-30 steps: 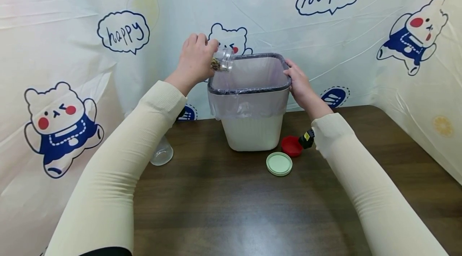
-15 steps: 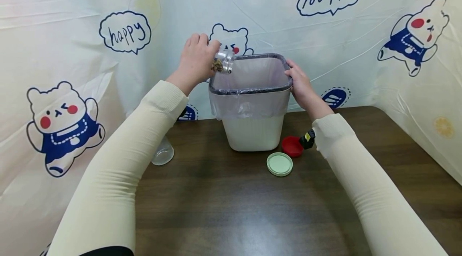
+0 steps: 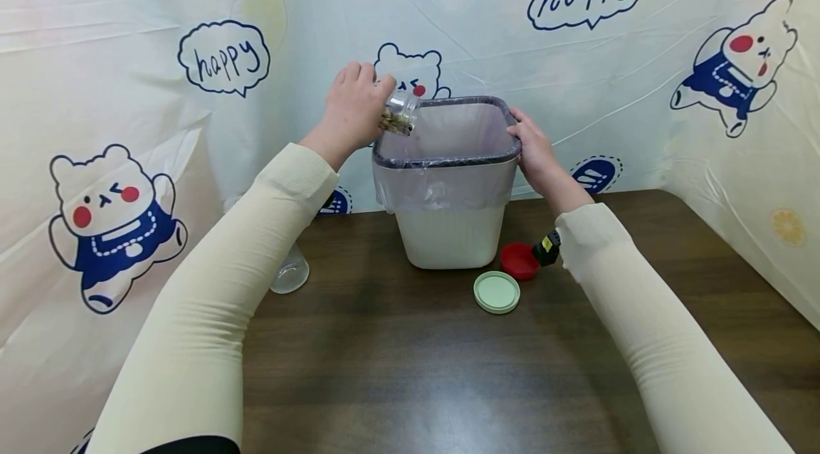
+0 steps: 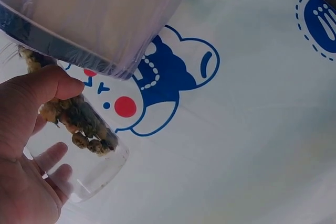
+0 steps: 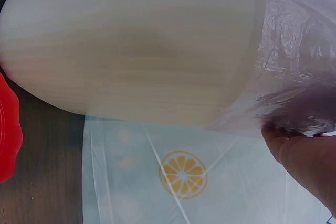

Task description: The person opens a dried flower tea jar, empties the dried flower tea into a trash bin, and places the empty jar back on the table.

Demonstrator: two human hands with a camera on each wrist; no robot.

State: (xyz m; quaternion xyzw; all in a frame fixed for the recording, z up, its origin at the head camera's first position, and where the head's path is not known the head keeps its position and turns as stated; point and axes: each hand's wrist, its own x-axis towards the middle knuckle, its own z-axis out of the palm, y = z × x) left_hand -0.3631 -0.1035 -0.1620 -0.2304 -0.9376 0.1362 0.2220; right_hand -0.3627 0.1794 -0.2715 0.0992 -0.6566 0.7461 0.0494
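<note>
Over the left side of the rim of a white trash can (image 3: 451,237), my left hand (image 3: 352,111) grips a clear jar (image 4: 97,179). The jar lies tilted, its mouth angled down toward the can's inside. Brownish dried clumps, like dried flower buds (image 4: 79,121), lie along its lower wall and reach toward the mouth. A thin clear-purple bag (image 3: 442,187) lines the can and folds over the dark rim. On the opposite side, my right hand (image 3: 537,155) holds the can's rim, its thumb (image 5: 299,158) against the bag; its other fingers are mostly hidden.
A light green lid (image 3: 496,292) lies on the brown wooden table (image 3: 397,368) in front of the can. Behind it is a red lid (image 3: 517,262), near the right wrist's black camera (image 3: 547,247). A clear container (image 3: 291,273) stands partly behind the left sleeve.
My left hand has tipped the jar's mouth further down, and the dried clumps have slid toward the opening. My right hand stays at the rim.
</note>
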